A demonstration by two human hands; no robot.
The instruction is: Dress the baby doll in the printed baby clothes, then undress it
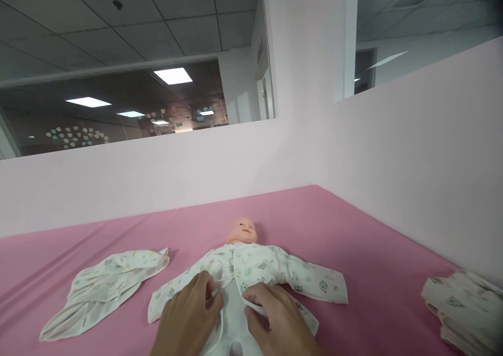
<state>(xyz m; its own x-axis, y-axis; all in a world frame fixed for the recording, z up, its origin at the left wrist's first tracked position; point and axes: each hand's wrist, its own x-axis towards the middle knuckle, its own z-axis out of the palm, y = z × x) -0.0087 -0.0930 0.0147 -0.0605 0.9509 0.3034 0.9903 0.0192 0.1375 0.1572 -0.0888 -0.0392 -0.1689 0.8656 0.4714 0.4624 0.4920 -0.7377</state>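
Note:
A baby doll [244, 231] lies face up on a pink sheet, dressed in a white baby shirt [267, 264] with small printed figures. The sleeves spread out to both sides, and the front hangs apart over a plain white layer beneath. On the left front edge, my left hand [192, 311] is closed with the cloth pinched between thumb and fingers. My right hand [275, 314] pinches the right front edge in the same way, a short gap from the left. Both hands hide the lower part of the shirt.
Left of the doll lies a flattened white printed cloth [106, 288]. A folded printed garment [467, 306] sits at the far right. The pink sheet [353, 251] ends at white walls [424, 162] behind and to the right, with windows above.

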